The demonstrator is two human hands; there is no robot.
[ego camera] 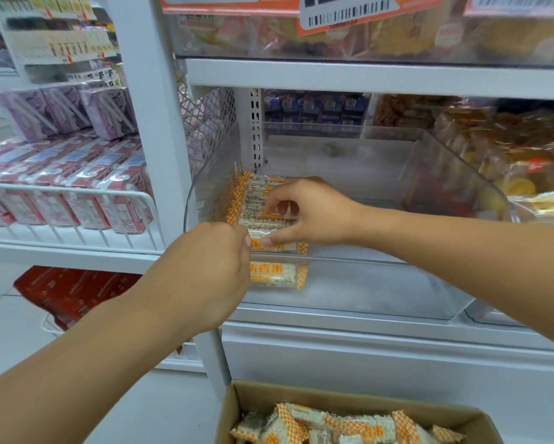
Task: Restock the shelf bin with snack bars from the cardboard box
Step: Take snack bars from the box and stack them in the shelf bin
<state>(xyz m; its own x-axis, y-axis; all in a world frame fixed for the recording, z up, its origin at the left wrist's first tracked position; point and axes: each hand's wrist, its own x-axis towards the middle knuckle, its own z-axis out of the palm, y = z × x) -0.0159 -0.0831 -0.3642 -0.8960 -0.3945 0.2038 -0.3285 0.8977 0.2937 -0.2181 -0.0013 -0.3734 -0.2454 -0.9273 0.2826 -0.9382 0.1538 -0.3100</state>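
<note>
A clear plastic shelf bin [365,283] sits on the middle shelf. A row of snack bars [256,200] in white and orange wrappers stands along its left side. My right hand [310,213] reaches into the bin and holds the front bars of the row between thumb and curled fingers. My left hand [205,277] is at the bin's front left corner, fingers curled at the end of the front bar [278,246]; what it pinches is hidden. The cardboard box [349,395] below holds several more bars [333,424].
Purple and pink packs [77,187] fill a wire-fronted shelf at left. Bagged snacks [525,161] crowd the bin's right side, and blue packs [314,107] sit behind it. A white shelf upright [160,139] stands just left of the bin. Red packs [67,296] lie low left.
</note>
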